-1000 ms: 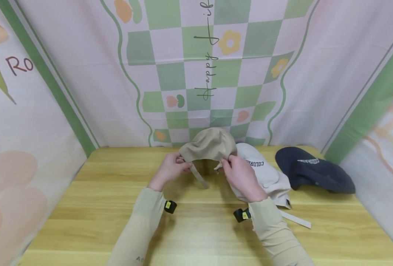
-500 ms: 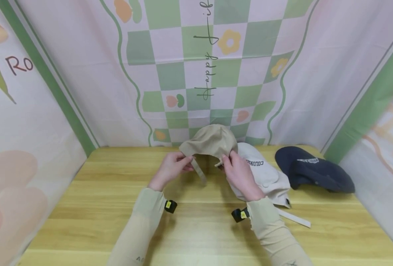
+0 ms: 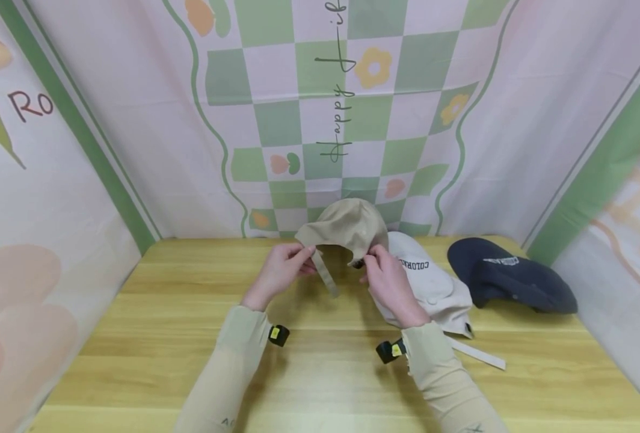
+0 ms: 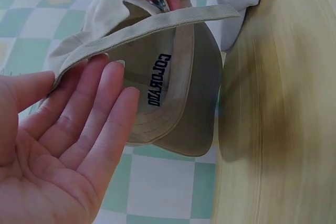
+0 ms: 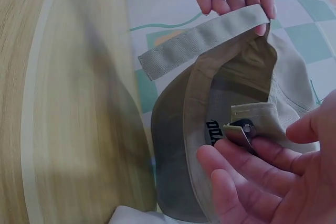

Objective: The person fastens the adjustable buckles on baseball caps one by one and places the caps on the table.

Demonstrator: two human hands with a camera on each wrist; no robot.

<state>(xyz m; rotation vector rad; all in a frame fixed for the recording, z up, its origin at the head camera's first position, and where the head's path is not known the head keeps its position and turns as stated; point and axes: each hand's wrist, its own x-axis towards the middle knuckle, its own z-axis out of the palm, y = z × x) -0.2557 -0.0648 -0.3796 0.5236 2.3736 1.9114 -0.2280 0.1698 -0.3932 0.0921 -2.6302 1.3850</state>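
A khaki cap (image 3: pixel 349 225) is held up above the back of the table, its back opening toward me. My left hand (image 3: pixel 282 270) pinches the cap at the base of its loose back strap (image 4: pixel 152 27); the strap's free end hangs down. At the other side of the opening, my right hand (image 3: pixel 390 279) grips the cap's edge. In the right wrist view its fingers touch a small metal buckle (image 5: pixel 241 132) there, with the strap out of the buckle. Dark COLORADO lettering (image 4: pixel 159 80) shows inside the cap, above the brim (image 4: pixel 202 98).
A white cap (image 3: pixel 433 288) with dark lettering lies just right of my right hand, its white strap (image 3: pixel 479 353) stretched out on the wooden table (image 3: pixel 190 361). Farther right is a navy cap (image 3: pixel 509 276). A patterned curtain (image 3: pixel 276 120) stands behind the table's back edge.
The khaki cap has risen slightly and tilted, so more of its back opening faces me. Both hands have moved up a little with it, keeping their hold.
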